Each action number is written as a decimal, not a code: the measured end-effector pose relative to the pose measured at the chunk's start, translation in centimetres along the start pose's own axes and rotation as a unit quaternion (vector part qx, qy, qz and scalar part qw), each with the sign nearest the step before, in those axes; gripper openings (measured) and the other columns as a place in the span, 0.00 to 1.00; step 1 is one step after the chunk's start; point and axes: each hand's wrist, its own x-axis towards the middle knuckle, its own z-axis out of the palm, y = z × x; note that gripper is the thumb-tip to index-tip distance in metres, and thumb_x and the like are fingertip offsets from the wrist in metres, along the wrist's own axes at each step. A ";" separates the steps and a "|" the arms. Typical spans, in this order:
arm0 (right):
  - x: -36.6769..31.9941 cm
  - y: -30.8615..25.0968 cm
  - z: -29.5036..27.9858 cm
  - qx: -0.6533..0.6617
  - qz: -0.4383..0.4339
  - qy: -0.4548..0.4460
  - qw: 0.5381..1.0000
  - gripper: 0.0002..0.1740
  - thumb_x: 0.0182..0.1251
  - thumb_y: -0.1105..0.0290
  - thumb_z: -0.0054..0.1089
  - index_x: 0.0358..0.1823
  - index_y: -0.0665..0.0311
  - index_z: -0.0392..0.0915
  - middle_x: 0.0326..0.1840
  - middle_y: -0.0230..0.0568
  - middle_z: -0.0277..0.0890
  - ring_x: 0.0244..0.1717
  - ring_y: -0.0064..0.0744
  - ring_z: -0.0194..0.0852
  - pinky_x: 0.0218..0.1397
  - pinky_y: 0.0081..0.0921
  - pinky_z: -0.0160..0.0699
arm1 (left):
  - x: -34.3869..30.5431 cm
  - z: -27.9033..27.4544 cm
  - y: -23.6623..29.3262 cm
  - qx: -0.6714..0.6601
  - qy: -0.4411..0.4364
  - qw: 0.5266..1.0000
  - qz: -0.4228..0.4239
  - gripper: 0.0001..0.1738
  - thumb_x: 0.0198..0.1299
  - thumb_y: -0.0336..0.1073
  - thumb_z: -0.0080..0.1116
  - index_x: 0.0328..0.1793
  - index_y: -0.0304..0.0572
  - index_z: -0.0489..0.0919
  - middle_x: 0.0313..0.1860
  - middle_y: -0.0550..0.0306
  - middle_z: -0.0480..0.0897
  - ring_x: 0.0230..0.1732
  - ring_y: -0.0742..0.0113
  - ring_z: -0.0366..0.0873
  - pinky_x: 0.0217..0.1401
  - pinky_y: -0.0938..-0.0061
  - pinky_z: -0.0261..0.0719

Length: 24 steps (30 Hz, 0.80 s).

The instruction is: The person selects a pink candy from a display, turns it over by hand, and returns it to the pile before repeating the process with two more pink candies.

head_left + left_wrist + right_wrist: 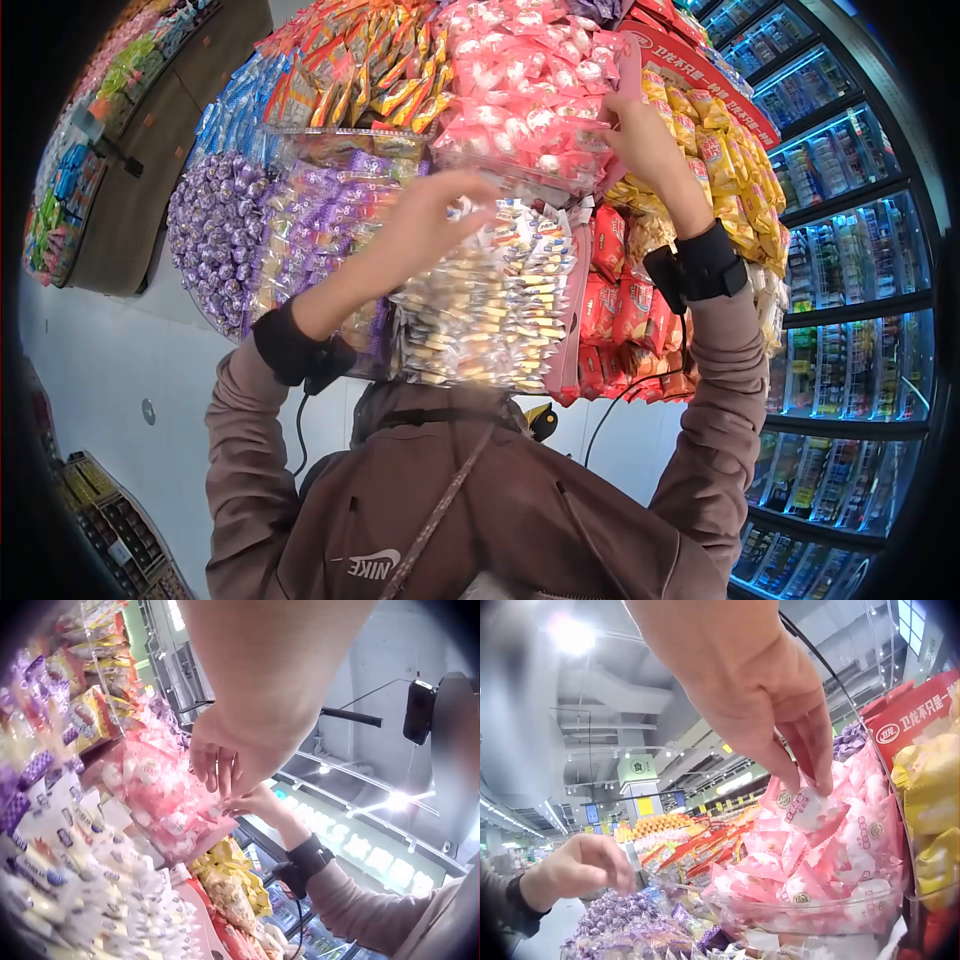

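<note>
My right hand (643, 145) is at the right edge of the pink candy heap (530, 80). In the right wrist view its thumb and fingers pinch a pink-and-white wrapped candy (808, 810) at the top of that heap. My left hand (432, 222), slightly blurred, hovers over the white-wrapped sticks (480, 310) with loosely bent fingers and nothing in them. Purple-wrapped snacks (320, 205) lie to its left. From the left wrist view, the left hand (240, 746) overlaps the pink bags.
Clear plastic dividers split the display into sections. Yellow packets (720, 150) and red packets (610, 300) fill the right side, under a red sign (690, 65). Round purple candies (215, 215) pile at the left. Lit shelves (850, 260) stand further right.
</note>
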 end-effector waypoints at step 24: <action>2.1 0.6 7.4 -0.025 -0.039 -0.059 0.997 0.05 0.49 0.77 0.52 0.29 0.69 0.73 0.29 0.56 0.75 0.36 0.55 0.74 0.38 0.45 0.72 | 7.7 2.3 -6.3 0.262 0.021 0.948 0.178 0.16 0.44 0.30 0.62 0.42 0.41 0.74 0.47 0.57 0.74 0.51 0.59 0.72 0.51 0.69 0.72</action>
